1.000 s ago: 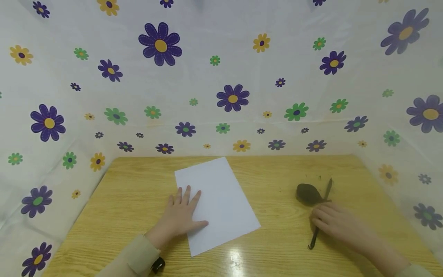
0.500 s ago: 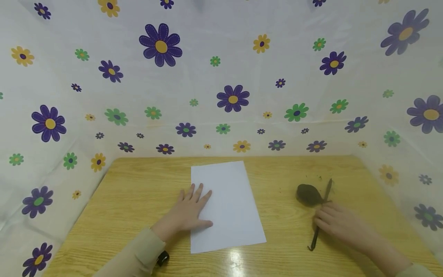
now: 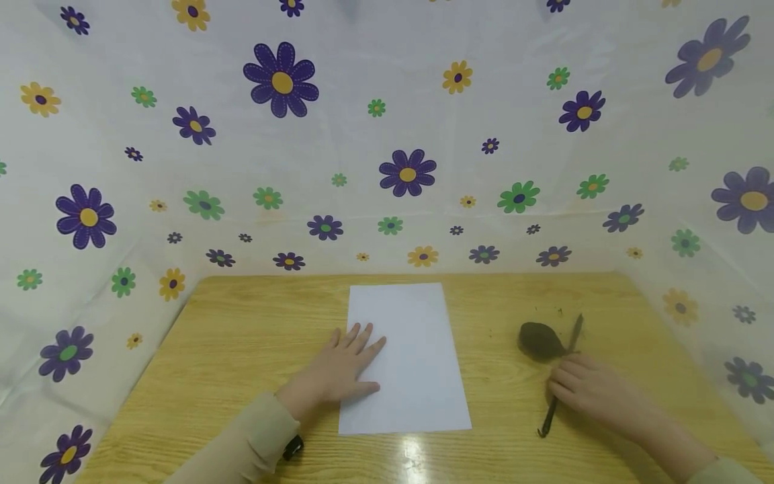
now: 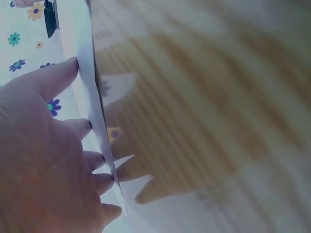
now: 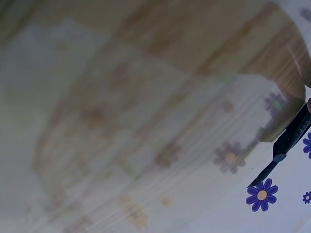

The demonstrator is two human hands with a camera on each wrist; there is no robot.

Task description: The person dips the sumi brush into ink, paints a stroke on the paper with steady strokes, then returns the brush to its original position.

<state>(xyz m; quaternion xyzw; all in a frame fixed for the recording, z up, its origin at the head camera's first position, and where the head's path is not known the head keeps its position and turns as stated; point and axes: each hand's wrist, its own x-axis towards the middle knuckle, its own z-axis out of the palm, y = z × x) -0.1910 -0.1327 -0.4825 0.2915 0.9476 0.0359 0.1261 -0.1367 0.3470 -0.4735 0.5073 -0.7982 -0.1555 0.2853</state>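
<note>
In the head view, my left hand (image 3: pixel 338 370), fingers spread, rests on the left part of a white sheet of paper (image 3: pixel 411 363) lying flat on the table. The left wrist view shows these fingers (image 4: pixel 99 182) along the pale paper. At the right, my right hand (image 3: pixel 605 393) has its fingers curled over a slim black tool (image 3: pixel 549 415), pointed at its far end and with a small hook at its near end. Its tapered tip (image 5: pixel 263 174) shows in the right wrist view. Beyond those fingers sits a dark rounded lump (image 3: pixel 538 341), its kind unclear.
The wooden table (image 3: pixel 242 336) has a glossy, reflecting top. A white flower-printed cloth (image 3: pixel 338 134) closes it in at the back and both sides. Tiny dark specks (image 3: pixel 559 311) lie behind the lump. Near the left cuff, a small black object (image 3: pixel 293 448) is partly hidden.
My left hand has shifted to the right with the paper, which has turned from slanted to nearly square with the table. The right hand, tool and lump have stayed about where they were.
</note>
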